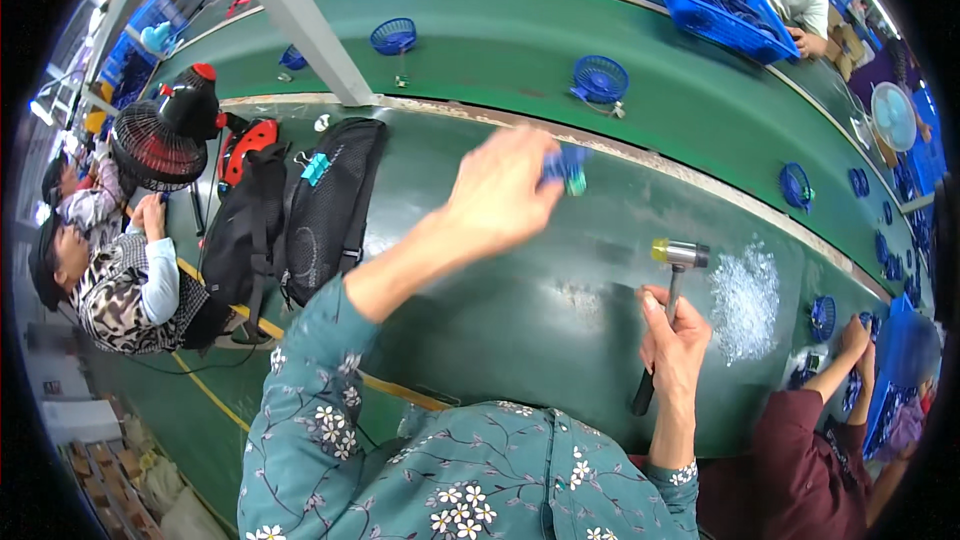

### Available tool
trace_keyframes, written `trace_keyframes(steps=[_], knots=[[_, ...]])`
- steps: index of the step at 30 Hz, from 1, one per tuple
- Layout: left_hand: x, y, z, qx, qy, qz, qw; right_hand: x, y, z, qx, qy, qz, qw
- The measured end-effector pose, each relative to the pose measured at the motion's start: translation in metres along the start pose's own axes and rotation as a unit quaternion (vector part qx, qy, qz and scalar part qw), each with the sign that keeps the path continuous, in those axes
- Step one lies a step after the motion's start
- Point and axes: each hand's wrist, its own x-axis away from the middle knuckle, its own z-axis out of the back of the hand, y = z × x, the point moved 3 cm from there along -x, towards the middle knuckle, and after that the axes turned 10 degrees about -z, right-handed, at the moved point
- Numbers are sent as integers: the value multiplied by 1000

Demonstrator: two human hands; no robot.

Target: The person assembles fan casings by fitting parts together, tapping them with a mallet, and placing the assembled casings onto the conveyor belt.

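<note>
My left hand [500, 190], blurred by motion, reaches across to the far edge of the green bench [480, 350]. At its fingertips is a small blue part [565, 162] with a green bit on it; the smear hides its exact kind and most of the grip. On the right, my right hand [675, 345] is wrapped round the black handle of a mallet [680, 254]. The mallet's metal head has a yellow face and a dark face and points upward. Beside it lies a heap of small clear-white pieces [745, 305].
Beyond a pale rail, a green belt [480, 60] carries round blue cages [600, 80] with small parts attached. Left stand black bags [335, 210] and a black-red fan [165, 135]. A co-worker's hands [857, 340] work close on the right; a blue crate [720, 5] stands across.
</note>
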Motion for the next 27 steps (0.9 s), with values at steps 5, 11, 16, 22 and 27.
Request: trace_keyframes(steps=[5,11,16,22,27], knots=[[-42,-111,4,-165,150,-23,974,0,-3,-3,4,-23,0,1000],[-47,-237,-4,-172,85,243,951,-5,2,-4,2,-31,-30,999],[-54,-253,-13,-118,54,272,953,-7,2,-17,33,-34,-41,998],[-20,-172,-5,-91,168,123,974,-23,14,-15,96,-56,-25,993],[38,-81,-29,119,81,66,987,-34,12,-12,67,-60,0,996]])
